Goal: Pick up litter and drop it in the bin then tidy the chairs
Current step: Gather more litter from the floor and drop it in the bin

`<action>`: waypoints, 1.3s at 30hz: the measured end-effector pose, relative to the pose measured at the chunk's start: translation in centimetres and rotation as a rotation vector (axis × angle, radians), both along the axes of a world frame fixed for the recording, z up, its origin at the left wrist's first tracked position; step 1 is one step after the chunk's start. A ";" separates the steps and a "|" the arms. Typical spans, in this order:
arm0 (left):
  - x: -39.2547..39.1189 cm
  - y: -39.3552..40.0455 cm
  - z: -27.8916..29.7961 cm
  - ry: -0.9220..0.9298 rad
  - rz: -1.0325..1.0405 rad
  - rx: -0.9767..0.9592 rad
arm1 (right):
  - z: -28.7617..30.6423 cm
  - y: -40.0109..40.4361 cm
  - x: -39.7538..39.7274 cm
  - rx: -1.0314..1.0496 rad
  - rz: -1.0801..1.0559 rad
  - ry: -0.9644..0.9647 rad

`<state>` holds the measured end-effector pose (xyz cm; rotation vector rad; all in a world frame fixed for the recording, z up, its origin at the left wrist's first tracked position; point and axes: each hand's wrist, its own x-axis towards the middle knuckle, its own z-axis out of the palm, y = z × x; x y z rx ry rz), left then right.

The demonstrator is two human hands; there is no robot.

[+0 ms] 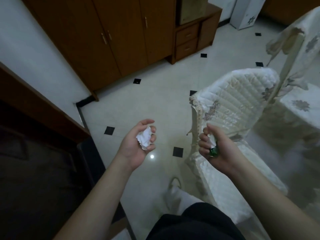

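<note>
- White crumpled paper (145, 138) sits cupped in my left hand (138, 144), fingers curled round it for carrying.
- My right hand (216, 149) grips a white-and-green wrapper (213, 146) tightly, so nothing drops.
- Just beyond my right hand stands a covered chair (230, 108), not yet tidied.
- No bin is in view; judged: I must find it next.

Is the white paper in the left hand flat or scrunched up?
Scrunched up: the white paper is a crinkly ball, cupped in the left hand.

white paper (145, 138) in my left, green wrapper (214, 150) in my right, cream quilted chair (239, 101), white floor (138, 104) with black diamonds
</note>
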<state>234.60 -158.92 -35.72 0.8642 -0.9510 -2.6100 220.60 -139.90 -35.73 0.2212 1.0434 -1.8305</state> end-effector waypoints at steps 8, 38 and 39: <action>-8.2 -11.4 0.0 -0.072 0.010 -0.063 | -0.9 -14.2 -6.6 -0.071 0.048 -0.004; -41.7 -47.0 -0.6 0.036 -0.446 0.033 | -0.8 -41.1 -34.4 0.074 -0.362 0.111; -43.8 -46.6 -0.7 0.045 -0.492 0.031 | -1.1 -40.2 -35.1 0.077 -0.420 0.094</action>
